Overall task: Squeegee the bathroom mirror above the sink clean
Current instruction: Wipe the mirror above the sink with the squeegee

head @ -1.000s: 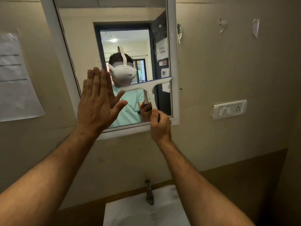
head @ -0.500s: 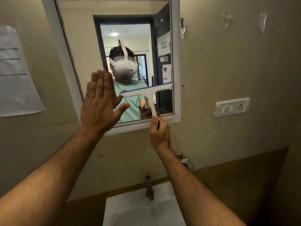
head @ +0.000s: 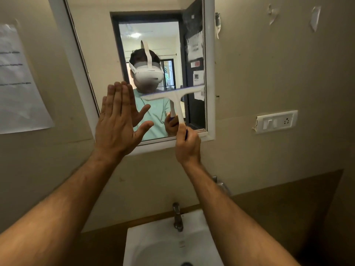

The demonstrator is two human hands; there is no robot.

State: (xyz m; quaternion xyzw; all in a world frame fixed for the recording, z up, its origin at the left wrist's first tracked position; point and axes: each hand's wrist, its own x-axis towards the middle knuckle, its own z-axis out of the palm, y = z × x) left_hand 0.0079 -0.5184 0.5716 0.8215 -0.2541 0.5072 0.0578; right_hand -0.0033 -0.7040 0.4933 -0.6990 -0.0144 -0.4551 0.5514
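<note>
A white-framed mirror [head: 99, 54] hangs on the beige wall above the sink. My right hand [head: 187, 145] grips the handle of a white T-shaped squeegee [head: 175, 96]. Its blade lies across the lower right part of the glass, reaching the right frame, tilted slightly up to the right. My left hand [head: 117, 123] is flat, fingers straight and together, pressed against the lower left part of the mirror. The glass reflects a person with a white headset, both hands and a doorway.
A white sink [head: 153, 244] with a metal tap [head: 177, 217] sits below. A switch and socket plate [head: 276, 121] is on the wall to the right. A paper sheet [head: 17, 83] hangs on the left wall. Tape scraps [head: 272, 11] stick at the upper right.
The squeegee blade slid down the right side of the mirror from one second ago, then sits slightly higher now than half a second ago. My left hand stays flat on the glass.
</note>
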